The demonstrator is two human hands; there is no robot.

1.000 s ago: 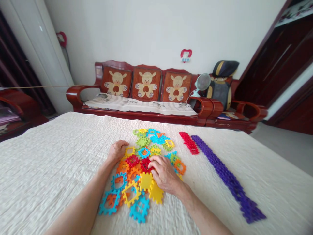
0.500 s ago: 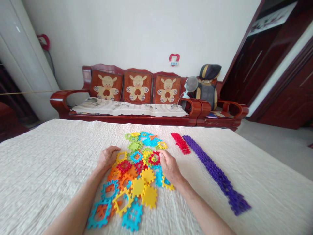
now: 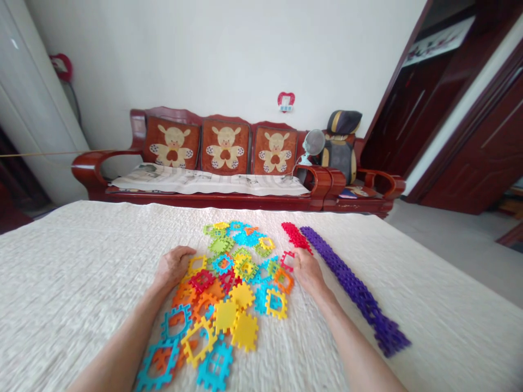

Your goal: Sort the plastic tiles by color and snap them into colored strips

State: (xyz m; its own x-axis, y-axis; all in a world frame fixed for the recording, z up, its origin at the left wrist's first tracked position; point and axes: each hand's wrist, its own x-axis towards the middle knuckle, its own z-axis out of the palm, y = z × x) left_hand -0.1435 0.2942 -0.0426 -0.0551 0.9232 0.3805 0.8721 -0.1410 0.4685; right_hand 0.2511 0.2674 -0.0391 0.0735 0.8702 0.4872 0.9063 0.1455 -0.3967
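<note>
A heap of flat plastic puzzle tiles (image 3: 229, 283) in several colours lies on the white quilted cover (image 3: 81, 283). My left hand (image 3: 174, 267) rests curled on the heap's left edge, touching a yellow tile. My right hand (image 3: 306, 269) has its fingers pinched on a red frame tile (image 3: 287, 260), held just below the near end of a short red strip of joined tiles (image 3: 296, 237). A long purple strip of joined tiles (image 3: 351, 286) runs diagonally to the right of it.
A dark red wooden sofa (image 3: 229, 179) with three bear cushions stands behind the covered surface. A small fan (image 3: 312, 144) and a bag (image 3: 341, 139) sit at its right end. Dark wooden doors (image 3: 469, 136) are on the right.
My right hand has moved from the middle of the heap to the right with a red tile, up to the red strip. My left hand has stayed on the heap's left edge.
</note>
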